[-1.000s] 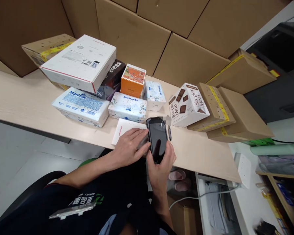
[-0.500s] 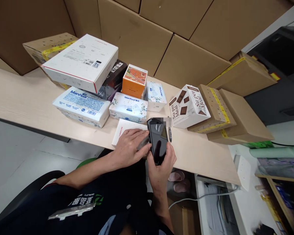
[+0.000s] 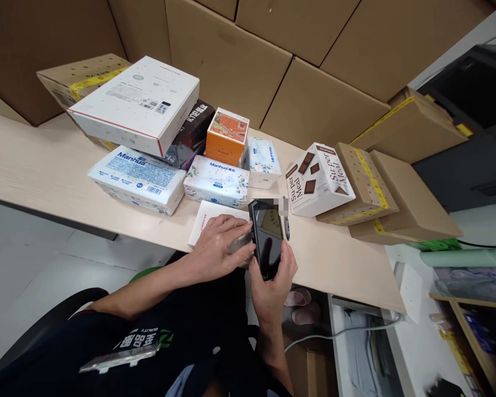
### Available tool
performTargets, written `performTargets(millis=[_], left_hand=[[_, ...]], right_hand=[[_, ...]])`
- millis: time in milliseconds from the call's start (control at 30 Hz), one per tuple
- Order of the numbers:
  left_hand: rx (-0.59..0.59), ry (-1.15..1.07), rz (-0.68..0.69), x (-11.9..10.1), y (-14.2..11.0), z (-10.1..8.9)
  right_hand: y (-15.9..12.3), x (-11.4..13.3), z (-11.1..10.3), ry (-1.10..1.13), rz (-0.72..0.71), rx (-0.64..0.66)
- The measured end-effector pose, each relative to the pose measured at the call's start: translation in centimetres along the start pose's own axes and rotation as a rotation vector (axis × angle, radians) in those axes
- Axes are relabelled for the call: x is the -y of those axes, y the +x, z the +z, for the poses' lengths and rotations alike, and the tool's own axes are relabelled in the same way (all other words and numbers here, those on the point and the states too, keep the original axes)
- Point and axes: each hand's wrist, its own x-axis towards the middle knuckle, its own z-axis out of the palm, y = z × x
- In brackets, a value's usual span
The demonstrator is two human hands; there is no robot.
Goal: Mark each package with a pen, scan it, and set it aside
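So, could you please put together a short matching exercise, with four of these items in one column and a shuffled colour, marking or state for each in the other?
Column one
1. Phone
2. Small box with a picture on its top
3. Su-per Meal box
4. Large box lying tilted at the back left

Column two
A. White, printed with brown squares
B. Orange sides
C. White, with a red line along an edge
D. Held in the right hand, with the left hand at its edge

Right pairs: 1-D, 2-B, 3-A, 4-C
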Motion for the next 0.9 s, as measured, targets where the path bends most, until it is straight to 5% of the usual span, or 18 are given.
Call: performTargets(millis=[900], left_hand=[[-0.087, -0.025, 0.0, 0.47, -0.22, 0.65]], right_hand=[[0.07, 0.42, 0.21, -0.021, 0.006, -0.011]])
